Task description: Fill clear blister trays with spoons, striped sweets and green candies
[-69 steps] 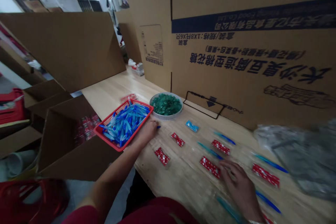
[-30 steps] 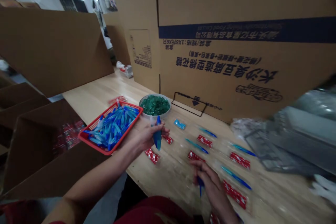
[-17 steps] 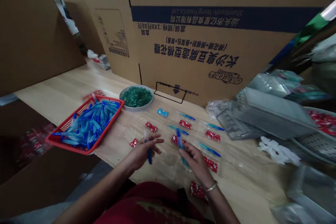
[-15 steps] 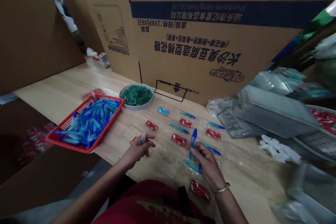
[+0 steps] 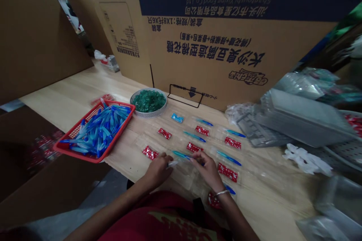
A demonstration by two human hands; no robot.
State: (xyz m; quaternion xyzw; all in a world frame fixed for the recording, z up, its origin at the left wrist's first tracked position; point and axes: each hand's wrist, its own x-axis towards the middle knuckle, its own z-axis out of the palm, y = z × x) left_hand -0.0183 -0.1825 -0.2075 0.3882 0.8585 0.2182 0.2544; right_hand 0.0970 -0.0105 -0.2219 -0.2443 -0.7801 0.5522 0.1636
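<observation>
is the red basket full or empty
Full: the red plastic basket is heaped with blue-and-clear plastic tubes, piled up to its rim, with a few ends sticking out past the edge.

Printed cardboard sheets [image 5: 226,56] upright behind, brown cardboard panel [image 5: 36,34] at left, pale wooden workbench [image 5: 65,94], grey floor [image 5: 96,199] below

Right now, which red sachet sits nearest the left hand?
The red sachet just past the knuckles of the left hand, at the left end of the front row; the other red sachets all lie farther from that hand.
</observation>
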